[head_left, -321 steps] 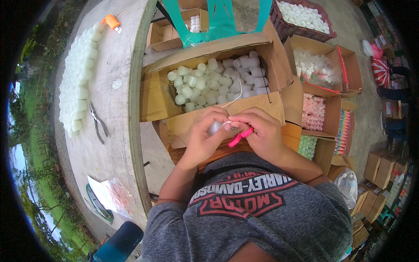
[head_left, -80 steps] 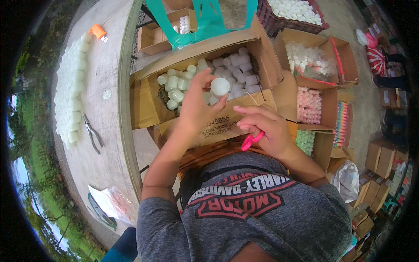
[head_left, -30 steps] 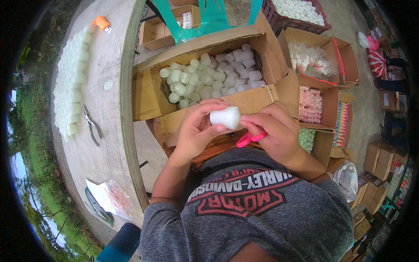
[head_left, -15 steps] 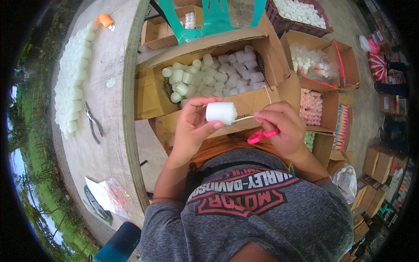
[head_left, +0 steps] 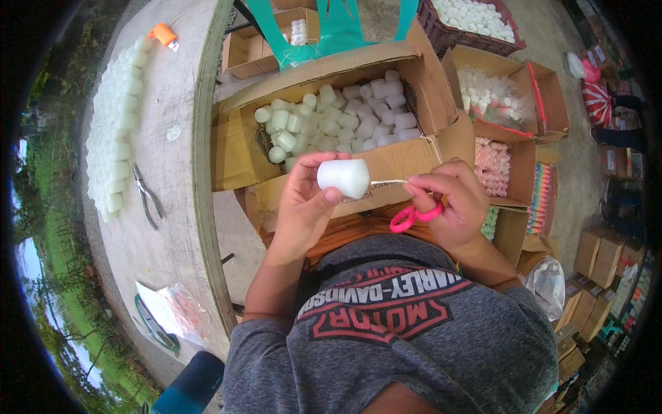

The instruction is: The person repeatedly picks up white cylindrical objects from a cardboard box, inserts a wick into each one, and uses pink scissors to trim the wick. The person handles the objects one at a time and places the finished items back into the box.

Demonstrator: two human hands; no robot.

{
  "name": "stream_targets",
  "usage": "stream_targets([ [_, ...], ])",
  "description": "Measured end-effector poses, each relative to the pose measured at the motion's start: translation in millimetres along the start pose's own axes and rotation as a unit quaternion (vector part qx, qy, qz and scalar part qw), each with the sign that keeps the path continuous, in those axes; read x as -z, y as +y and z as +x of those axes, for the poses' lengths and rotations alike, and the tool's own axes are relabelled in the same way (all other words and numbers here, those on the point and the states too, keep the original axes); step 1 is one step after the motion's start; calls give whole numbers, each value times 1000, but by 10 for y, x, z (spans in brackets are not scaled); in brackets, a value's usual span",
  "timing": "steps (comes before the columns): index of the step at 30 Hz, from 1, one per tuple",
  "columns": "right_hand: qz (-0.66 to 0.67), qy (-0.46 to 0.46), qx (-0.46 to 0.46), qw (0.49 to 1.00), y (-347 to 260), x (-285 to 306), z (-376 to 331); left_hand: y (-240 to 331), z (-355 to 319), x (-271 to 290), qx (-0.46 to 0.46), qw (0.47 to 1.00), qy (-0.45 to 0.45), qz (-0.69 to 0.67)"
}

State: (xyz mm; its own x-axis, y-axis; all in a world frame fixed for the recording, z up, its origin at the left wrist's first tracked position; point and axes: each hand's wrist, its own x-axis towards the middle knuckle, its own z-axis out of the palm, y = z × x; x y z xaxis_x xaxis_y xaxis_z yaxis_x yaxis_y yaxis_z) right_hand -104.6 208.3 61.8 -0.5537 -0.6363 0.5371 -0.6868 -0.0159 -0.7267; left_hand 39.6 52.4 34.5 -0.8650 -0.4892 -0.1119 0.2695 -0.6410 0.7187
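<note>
My left hand (head_left: 303, 207) holds a short white candle (head_left: 343, 177) on its side, in front of my chest. A thin white wick (head_left: 388, 182) runs out of the candle's right end. My right hand (head_left: 448, 207) pinches that wick's tip between thumb and forefinger. Pink-handled scissors (head_left: 412, 216) hang from the lower fingers of the same hand. Just beyond both hands stands a large cardboard box (head_left: 238, 148) holding several more white candles (head_left: 338, 121).
A round concrete table (head_left: 172, 207) on my left carries rows of white candles (head_left: 117, 131), pliers (head_left: 146, 195), an orange tool (head_left: 164, 34) and plastic bags (head_left: 172, 310). More cardboard boxes (head_left: 524, 90) with candles stand to the right, with a red crate (head_left: 476, 17) behind.
My left hand took a candle from the big box and brought it to my chest. My right hand moved away to the right, drawing the wick out straight.
</note>
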Motion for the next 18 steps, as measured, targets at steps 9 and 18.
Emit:
stream_targets([
  [9, -11, 2, -10, 1000, -7, -28, -19, -2, -13, -18, 1, 1000, 4, 20],
  [18, -2, -55, 21, 998, 46, -139, -50, -37, -8, -37, -32, 986, -25, 163],
])
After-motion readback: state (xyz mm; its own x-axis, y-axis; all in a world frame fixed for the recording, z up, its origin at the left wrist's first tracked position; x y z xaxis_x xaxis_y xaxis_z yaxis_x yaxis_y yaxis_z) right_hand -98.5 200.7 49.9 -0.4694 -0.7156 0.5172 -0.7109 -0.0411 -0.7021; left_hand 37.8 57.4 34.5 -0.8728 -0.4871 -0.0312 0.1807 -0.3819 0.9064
